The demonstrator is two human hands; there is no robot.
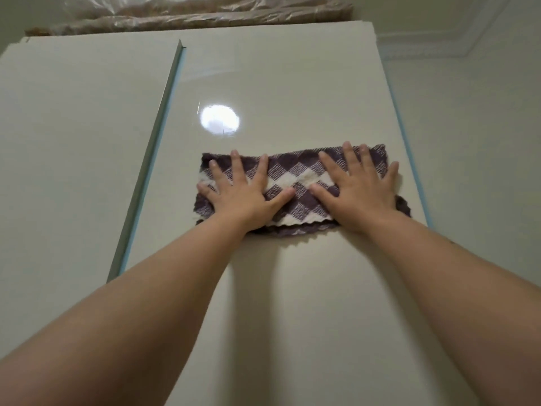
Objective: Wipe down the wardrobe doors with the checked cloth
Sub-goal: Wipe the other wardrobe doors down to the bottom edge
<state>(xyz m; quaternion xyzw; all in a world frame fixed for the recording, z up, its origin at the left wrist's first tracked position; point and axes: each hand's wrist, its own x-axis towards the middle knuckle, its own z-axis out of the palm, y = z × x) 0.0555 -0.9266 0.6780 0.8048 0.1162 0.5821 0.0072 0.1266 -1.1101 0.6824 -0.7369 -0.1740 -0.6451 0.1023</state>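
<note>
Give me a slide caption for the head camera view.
Left hand and right hand press a folded checked cloth flat against the glossy right wardrobe door.

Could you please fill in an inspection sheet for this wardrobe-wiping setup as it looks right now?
Surface: right wardrobe door, glossy, with a light reflection.
Job's things: checked cloth, folded, flat on that door.
Clutter: plastic-wrapped bundle on top of the wardrobe.
Grips: left hand and right hand both pressed flat on the cloth, fingers spread.
Cables: nothing seen.
Surroundings: left door, metal edge strip, ceiling cornice.
</note>
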